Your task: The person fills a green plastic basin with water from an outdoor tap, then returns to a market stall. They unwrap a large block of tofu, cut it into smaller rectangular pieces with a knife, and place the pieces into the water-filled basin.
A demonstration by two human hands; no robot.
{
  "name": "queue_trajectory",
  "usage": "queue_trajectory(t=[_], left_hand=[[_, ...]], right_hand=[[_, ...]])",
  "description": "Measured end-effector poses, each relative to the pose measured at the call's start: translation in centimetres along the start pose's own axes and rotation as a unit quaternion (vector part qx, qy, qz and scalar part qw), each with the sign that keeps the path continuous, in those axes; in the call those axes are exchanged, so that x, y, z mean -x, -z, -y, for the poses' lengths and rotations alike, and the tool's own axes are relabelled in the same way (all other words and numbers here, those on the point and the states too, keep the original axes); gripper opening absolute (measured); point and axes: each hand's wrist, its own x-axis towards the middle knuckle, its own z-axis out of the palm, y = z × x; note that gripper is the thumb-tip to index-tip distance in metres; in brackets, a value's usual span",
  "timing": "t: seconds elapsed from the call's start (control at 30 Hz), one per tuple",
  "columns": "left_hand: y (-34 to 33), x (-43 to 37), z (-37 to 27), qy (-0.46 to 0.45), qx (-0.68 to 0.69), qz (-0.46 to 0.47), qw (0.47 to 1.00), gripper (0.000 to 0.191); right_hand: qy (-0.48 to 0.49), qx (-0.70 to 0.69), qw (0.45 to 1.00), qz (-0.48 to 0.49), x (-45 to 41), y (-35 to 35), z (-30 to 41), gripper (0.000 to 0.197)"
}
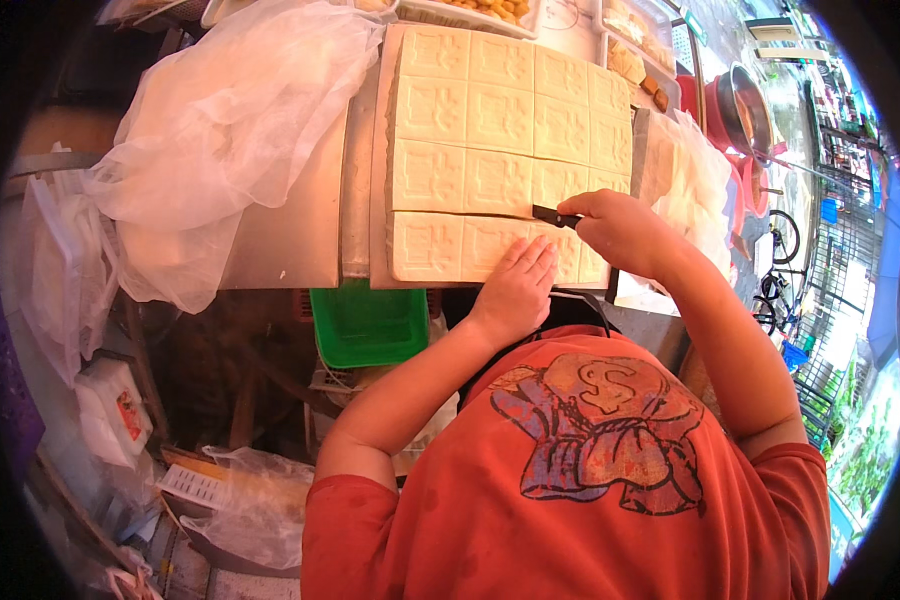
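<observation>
A large pale slab of tofu [499, 112] lies on a board [379, 150] before me, scored into squares with raised stamped marks. My right hand [634, 231] grips a black-handled knife [555, 216] at the cut between the front row and the row behind it. The knife's blade cannot be made out; it may be down in the cut. Flat on the front row of tofu [427, 247] rests my left hand [520, 283], fingers extended and holding nothing. Part of that row is hidden under the hand.
White cloth [232, 112] is heaped left of the slab; another cloth [682, 180] lies right. Behind stand a tray of golden pieces [487, 9] and plastic food containers [637, 45]. A green basin [371, 326] sits below the table edge. Metal bowl [742, 109] at far right.
</observation>
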Motion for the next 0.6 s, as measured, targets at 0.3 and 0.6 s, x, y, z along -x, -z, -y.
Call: queue_trajectory(t=[0.3, 0.6], left_hand=[[1.4, 0.7, -0.4, -0.005, 0.066, -0.04, 0.997, 0.04], [0.7, 5.6, -1.0, 0.268, 0.252, -0.072, 0.927, 0.019]], right_hand=[[0.012, 0.029, 0.999, -0.005, 0.4, -0.3, 0.2, 0.036], [-0.008, 0.074, 0.997, -0.019, 1.4, -2.2, 0.8, 0.032]])
